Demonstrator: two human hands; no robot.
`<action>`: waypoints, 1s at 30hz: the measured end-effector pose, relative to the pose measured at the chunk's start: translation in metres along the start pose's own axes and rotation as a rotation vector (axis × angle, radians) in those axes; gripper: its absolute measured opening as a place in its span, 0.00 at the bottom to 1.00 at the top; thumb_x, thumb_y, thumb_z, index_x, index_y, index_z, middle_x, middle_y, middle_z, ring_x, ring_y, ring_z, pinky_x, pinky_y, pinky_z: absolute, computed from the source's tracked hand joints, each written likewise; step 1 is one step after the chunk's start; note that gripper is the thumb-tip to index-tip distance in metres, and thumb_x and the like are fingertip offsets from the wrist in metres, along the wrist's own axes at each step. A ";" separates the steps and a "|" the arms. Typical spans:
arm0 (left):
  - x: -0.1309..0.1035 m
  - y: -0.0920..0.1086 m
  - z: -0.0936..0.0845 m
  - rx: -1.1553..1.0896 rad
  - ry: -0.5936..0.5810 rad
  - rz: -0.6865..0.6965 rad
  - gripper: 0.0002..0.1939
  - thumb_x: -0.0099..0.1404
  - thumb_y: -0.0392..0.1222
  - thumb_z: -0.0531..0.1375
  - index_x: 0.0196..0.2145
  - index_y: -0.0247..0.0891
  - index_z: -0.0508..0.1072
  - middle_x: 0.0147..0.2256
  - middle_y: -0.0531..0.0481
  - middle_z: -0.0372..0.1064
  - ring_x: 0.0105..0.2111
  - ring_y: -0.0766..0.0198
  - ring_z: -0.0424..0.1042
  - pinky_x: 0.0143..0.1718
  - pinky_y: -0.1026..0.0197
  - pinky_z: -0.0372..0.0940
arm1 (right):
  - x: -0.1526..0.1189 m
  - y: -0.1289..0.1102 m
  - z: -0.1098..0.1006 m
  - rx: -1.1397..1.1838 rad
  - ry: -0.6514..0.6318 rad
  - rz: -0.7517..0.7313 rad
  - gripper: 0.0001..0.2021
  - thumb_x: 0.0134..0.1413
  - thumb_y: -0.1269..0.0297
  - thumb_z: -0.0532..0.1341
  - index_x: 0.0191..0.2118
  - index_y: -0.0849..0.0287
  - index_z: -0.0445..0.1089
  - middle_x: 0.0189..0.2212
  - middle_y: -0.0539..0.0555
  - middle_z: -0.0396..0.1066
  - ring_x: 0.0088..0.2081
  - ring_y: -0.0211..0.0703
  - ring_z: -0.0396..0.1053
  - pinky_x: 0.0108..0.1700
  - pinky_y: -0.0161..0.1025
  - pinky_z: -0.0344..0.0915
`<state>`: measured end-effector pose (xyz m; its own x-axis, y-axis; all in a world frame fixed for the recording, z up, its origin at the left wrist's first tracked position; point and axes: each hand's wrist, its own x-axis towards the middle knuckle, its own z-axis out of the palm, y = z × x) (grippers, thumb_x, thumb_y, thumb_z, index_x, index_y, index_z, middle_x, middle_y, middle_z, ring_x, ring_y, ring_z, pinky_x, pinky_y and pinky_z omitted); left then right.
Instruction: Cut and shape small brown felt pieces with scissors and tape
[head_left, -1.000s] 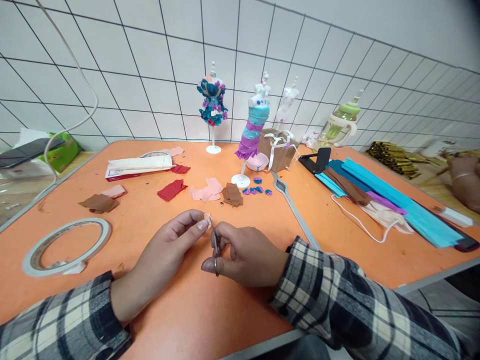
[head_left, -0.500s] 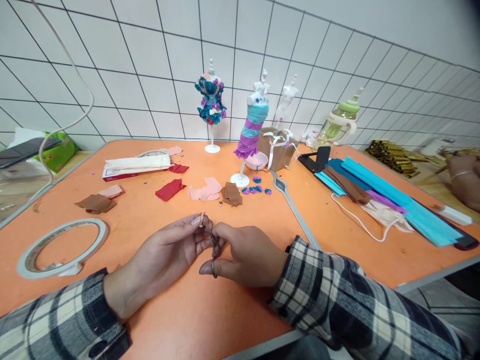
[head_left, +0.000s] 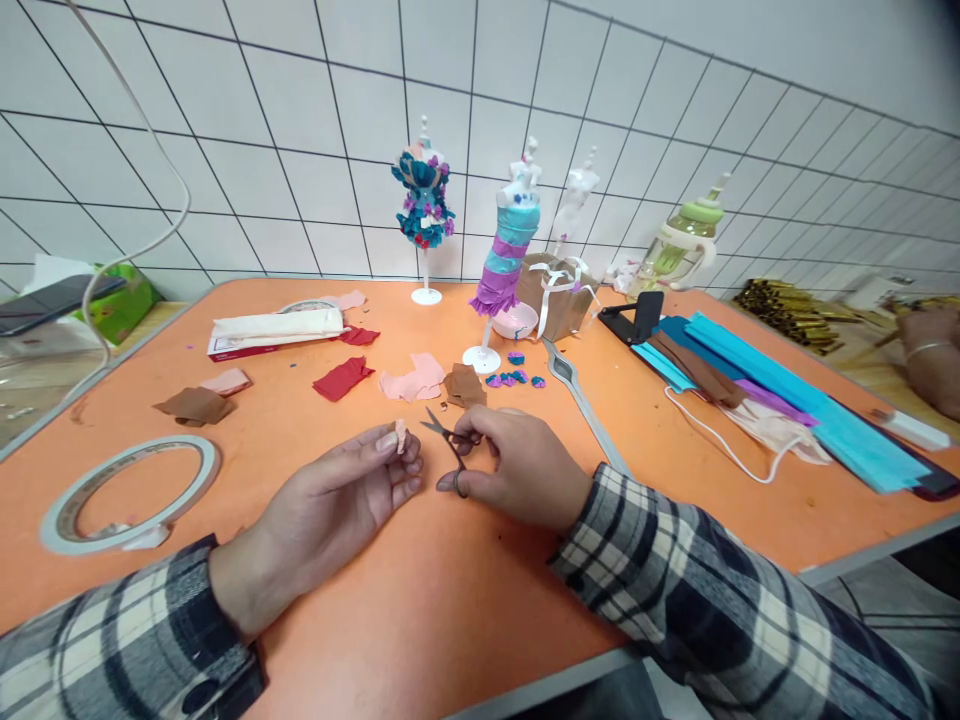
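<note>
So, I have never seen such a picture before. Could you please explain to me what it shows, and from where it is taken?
No machine here: a person works bare-handed, and the camera is worn on the head, looking forward and down. The left hand pinches a small pale pink scrap. The right hand holds scissors, their tips apart from the scrap. On the orange table lie a tape roll, a red piece and a brown piece; a small mannequin in blue and purple stands farther back.
</note>
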<state>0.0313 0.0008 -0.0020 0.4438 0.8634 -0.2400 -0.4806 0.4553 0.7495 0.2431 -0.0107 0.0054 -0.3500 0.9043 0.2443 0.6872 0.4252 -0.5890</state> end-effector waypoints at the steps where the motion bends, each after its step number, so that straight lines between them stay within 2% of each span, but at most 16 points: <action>1: 0.001 0.000 -0.001 0.047 0.023 0.052 0.07 0.55 0.41 0.71 0.30 0.37 0.79 0.30 0.51 0.70 0.34 0.64 0.69 0.38 0.63 0.70 | 0.002 0.003 -0.003 -0.033 -0.018 0.026 0.17 0.47 0.54 0.71 0.39 0.58 0.71 0.35 0.48 0.75 0.36 0.40 0.68 0.35 0.35 0.55; 4: 0.004 0.000 -0.003 0.189 0.116 0.163 0.10 0.53 0.42 0.73 0.31 0.38 0.80 0.30 0.52 0.73 0.33 0.67 0.69 0.36 0.68 0.67 | 0.005 0.008 -0.013 -0.112 -0.078 0.081 0.17 0.49 0.51 0.70 0.38 0.58 0.75 0.34 0.51 0.75 0.35 0.41 0.68 0.35 0.37 0.54; 7: 0.005 0.000 -0.004 0.294 0.164 0.179 0.12 0.51 0.45 0.74 0.32 0.39 0.81 0.32 0.51 0.76 0.34 0.66 0.70 0.38 0.67 0.65 | 0.005 0.009 -0.017 -0.152 -0.100 0.070 0.15 0.51 0.50 0.69 0.37 0.57 0.76 0.33 0.52 0.75 0.36 0.42 0.69 0.35 0.37 0.54; 9: 0.005 0.000 -0.005 0.337 0.174 0.183 0.13 0.52 0.47 0.74 0.33 0.40 0.82 0.33 0.51 0.77 0.35 0.65 0.70 0.39 0.66 0.65 | 0.004 0.009 -0.015 -0.140 -0.140 0.098 0.16 0.50 0.55 0.70 0.42 0.57 0.74 0.30 0.50 0.73 0.33 0.40 0.68 0.33 0.37 0.53; 11: 0.004 0.000 -0.005 0.353 0.171 0.189 0.13 0.52 0.47 0.74 0.33 0.40 0.82 0.32 0.51 0.77 0.35 0.64 0.71 0.40 0.64 0.64 | 0.004 0.010 -0.012 -0.078 -0.207 0.163 0.23 0.47 0.60 0.72 0.49 0.56 0.69 0.27 0.46 0.71 0.30 0.38 0.66 0.31 0.35 0.52; 12: 0.003 0.000 -0.005 0.348 0.165 0.191 0.13 0.51 0.47 0.74 0.33 0.40 0.82 0.32 0.51 0.77 0.35 0.63 0.71 0.40 0.63 0.64 | 0.004 0.011 -0.011 -0.049 -0.238 0.196 0.25 0.46 0.61 0.73 0.49 0.57 0.67 0.27 0.45 0.70 0.29 0.38 0.66 0.30 0.35 0.52; 13: 0.003 0.000 -0.004 0.338 0.157 0.190 0.12 0.51 0.46 0.74 0.32 0.39 0.82 0.32 0.51 0.77 0.35 0.63 0.71 0.40 0.63 0.64 | 0.004 0.012 -0.009 -0.034 -0.267 0.220 0.23 0.44 0.61 0.73 0.46 0.57 0.67 0.26 0.45 0.70 0.28 0.37 0.65 0.29 0.34 0.51; 15: 0.002 0.001 -0.003 0.318 0.144 0.183 0.12 0.50 0.46 0.74 0.31 0.39 0.82 0.32 0.50 0.77 0.35 0.63 0.70 0.39 0.63 0.64 | 0.005 0.014 -0.007 -0.050 -0.328 0.241 0.16 0.44 0.59 0.73 0.33 0.57 0.66 0.24 0.44 0.67 0.27 0.36 0.61 0.28 0.34 0.50; 18: 0.001 0.002 -0.001 0.320 0.137 0.172 0.13 0.49 0.45 0.74 0.32 0.39 0.82 0.31 0.51 0.76 0.34 0.64 0.69 0.38 0.64 0.64 | 0.006 0.016 -0.007 -0.096 -0.386 0.237 0.18 0.46 0.56 0.71 0.23 0.58 0.62 0.21 0.44 0.63 0.25 0.35 0.58 0.27 0.35 0.48; 21: 0.001 0.004 0.001 0.351 0.154 0.174 0.14 0.48 0.46 0.75 0.31 0.39 0.81 0.32 0.50 0.75 0.34 0.64 0.69 0.38 0.63 0.63 | 0.007 0.015 -0.008 -0.087 -0.427 0.255 0.14 0.44 0.55 0.71 0.28 0.57 0.67 0.24 0.45 0.67 0.27 0.35 0.61 0.27 0.34 0.49; 23: 0.000 0.004 0.001 0.386 0.159 0.164 0.14 0.49 0.47 0.74 0.31 0.39 0.81 0.33 0.50 0.75 0.35 0.63 0.69 0.39 0.62 0.63 | 0.007 0.013 -0.010 -0.092 -0.451 0.278 0.16 0.41 0.55 0.72 0.33 0.56 0.70 0.27 0.46 0.69 0.28 0.36 0.63 0.27 0.34 0.51; 25: 0.000 0.004 0.000 0.458 0.134 0.154 0.13 0.52 0.48 0.73 0.32 0.39 0.81 0.35 0.48 0.76 0.37 0.60 0.70 0.43 0.60 0.63 | 0.007 0.012 -0.010 -0.090 -0.454 0.289 0.17 0.38 0.56 0.73 0.33 0.56 0.70 0.27 0.47 0.70 0.28 0.37 0.64 0.27 0.33 0.52; 28: 0.000 0.005 -0.004 0.609 0.099 0.152 0.13 0.57 0.51 0.69 0.33 0.39 0.79 0.35 0.48 0.75 0.38 0.58 0.70 0.43 0.59 0.63 | 0.008 0.013 -0.007 0.025 -0.483 0.383 0.15 0.38 0.59 0.73 0.26 0.57 0.66 0.20 0.46 0.67 0.23 0.37 0.64 0.23 0.32 0.55; 30: 0.000 0.006 -0.004 0.663 0.084 0.152 0.14 0.58 0.52 0.68 0.33 0.38 0.79 0.35 0.48 0.75 0.38 0.57 0.71 0.43 0.59 0.63 | 0.009 0.015 -0.005 0.195 -0.570 0.550 0.14 0.42 0.60 0.71 0.26 0.57 0.64 0.15 0.43 0.64 0.18 0.36 0.63 0.21 0.32 0.58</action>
<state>0.0253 0.0043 -0.0003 0.3353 0.9332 -0.1296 0.0435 0.1221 0.9916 0.2536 0.0036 0.0026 -0.3012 0.8010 -0.5174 0.7501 -0.1361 -0.6472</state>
